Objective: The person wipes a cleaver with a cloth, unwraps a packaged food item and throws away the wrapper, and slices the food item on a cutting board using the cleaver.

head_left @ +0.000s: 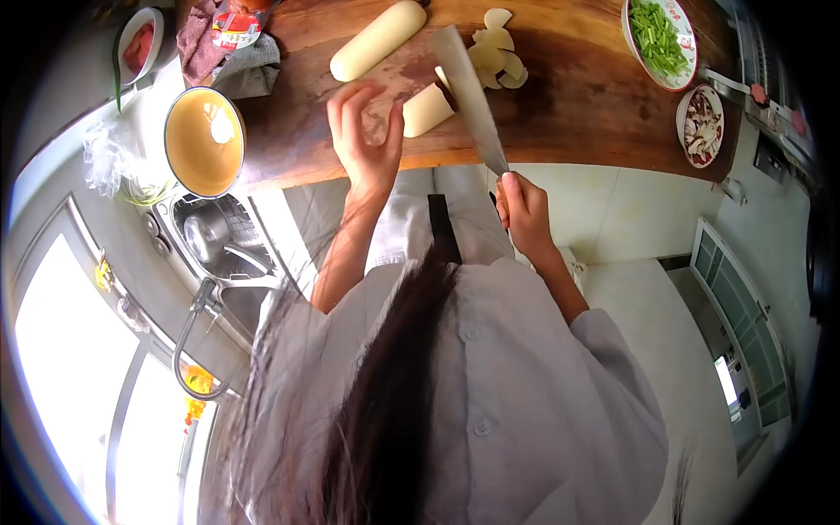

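My right hand (525, 210) grips the handle of a broad kitchen knife (471, 96), its blade pointing away from me. The blade stands at the right end of a short pale peeled vegetable piece (426, 111), where a dark patch shows. My left hand (363, 144) is beside the piece's left end, fingers apart and bent, holding nothing. Whether its thumb touches the piece I cannot tell. A longer pale peeled vegetable (378, 41) lies behind them. Several thin pale slices (497, 57) lie in a loose pile right of the blade.
Everything rests on a wooden worktop (577, 105). A yellow-lined bowl (205, 144) and cloths (248, 70) are at left. A bowl of chopped greens (658, 39) and a smaller bowl of sliced food (702, 127) stand at right. A sink (241, 306) with a tap (203, 302) is lower left.
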The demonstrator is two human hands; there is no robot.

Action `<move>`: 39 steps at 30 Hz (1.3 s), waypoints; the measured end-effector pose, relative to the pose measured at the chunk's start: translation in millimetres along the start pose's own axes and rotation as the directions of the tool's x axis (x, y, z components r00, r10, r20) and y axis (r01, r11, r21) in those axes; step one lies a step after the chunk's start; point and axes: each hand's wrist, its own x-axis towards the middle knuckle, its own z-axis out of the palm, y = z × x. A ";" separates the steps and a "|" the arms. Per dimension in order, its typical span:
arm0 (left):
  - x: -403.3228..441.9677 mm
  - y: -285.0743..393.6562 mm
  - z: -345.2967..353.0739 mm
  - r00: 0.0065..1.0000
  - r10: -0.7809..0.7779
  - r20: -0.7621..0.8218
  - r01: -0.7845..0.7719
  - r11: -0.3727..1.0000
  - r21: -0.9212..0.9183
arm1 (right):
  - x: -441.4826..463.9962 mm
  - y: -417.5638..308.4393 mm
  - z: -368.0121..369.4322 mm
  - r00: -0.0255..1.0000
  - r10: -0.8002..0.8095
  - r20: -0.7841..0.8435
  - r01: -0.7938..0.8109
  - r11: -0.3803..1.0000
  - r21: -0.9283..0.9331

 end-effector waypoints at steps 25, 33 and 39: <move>-42.6 -54.0 27.0 0.954 0.027 0.300 -0.017 0.999 -0.038 | 4.8 -43.2 -0.5 0.981 0.179 0.081 -0.169 0.979 -0.113; -43.2 -54.2 29.2 0.955 0.014 0.297 -0.005 1.000 -0.030 | 1.7 -38.8 -6.6 0.966 0.251 0.067 -0.234 0.953 -0.193; -39.0 -53.6 27.5 0.944 -0.023 0.329 0.052 0.996 -0.078 | 13.8 -18.2 7.4 0.989 0.138 0.048 -0.117 0.946 -0.302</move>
